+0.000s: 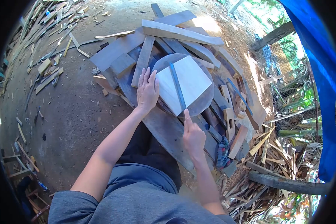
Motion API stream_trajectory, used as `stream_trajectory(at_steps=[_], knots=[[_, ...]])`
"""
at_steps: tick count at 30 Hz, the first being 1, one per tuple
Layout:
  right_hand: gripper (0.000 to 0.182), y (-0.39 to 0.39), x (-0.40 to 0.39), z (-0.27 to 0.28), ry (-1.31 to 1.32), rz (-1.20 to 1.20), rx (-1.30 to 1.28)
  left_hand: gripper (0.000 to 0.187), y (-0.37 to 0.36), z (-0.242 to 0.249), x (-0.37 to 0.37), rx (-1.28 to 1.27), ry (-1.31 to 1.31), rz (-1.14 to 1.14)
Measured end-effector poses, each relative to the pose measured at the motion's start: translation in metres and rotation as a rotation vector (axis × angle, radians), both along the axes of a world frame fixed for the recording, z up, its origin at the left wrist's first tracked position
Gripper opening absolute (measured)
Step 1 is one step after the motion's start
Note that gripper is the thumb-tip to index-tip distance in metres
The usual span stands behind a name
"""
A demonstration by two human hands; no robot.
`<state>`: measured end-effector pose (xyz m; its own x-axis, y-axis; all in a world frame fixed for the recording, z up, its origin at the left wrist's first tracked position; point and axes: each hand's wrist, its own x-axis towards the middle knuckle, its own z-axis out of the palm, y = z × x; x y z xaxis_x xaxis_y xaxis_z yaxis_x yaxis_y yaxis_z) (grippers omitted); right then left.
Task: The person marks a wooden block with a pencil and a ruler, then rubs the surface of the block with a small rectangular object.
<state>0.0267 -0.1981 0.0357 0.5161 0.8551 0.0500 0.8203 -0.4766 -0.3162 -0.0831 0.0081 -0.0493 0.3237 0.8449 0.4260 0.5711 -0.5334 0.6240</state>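
Partly hidden under the board (190, 84), disc (207, 99); left hand (147, 90) flat, open on board; right hand (193, 136) pinches ruler (177, 87) end.

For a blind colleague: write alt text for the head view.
A person's left hand presses flat on a pale square board lying on a round wooden disc, while the right hand touches a blue ruler laid across the board. Scrap planks surround them.

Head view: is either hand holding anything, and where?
Left hand presses flat on the pale board's left edge; right hand touches the blue ruler's near end. No closed grip shows.
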Motion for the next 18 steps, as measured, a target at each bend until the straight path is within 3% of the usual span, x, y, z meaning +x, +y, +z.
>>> stream_trajectory(at_steps=[2,4,9,15,18], knots=[[0.042,-0.003,0.003,-0.006,0.004,-0.004,-0.059,0.042,0.001,0.004,-0.004,-0.033,0.036,-0.031],[0.044,0.022,0.045,-0.024,-0.13,-0.021,0.089,0.043,0.002,0.008,-0.004,-0.052,0.06,-0.056],[0.044,0.063,0.09,-0.037,-0.16,-0.148,0.091,0.044,0.003,0.011,-0.005,-0.12,0.099,-0.066],[0.047,-0.005,-0.002,-0.022,-0.076,0.012,0.067,0.043,0.006,0.004,-0.002,-0.109,0.068,-0.07],[0.047,-0.003,0.007,-0.014,-0.084,0.012,0.024,0.043,0.007,0.002,-0.002,-0.112,0.042,-0.081]])
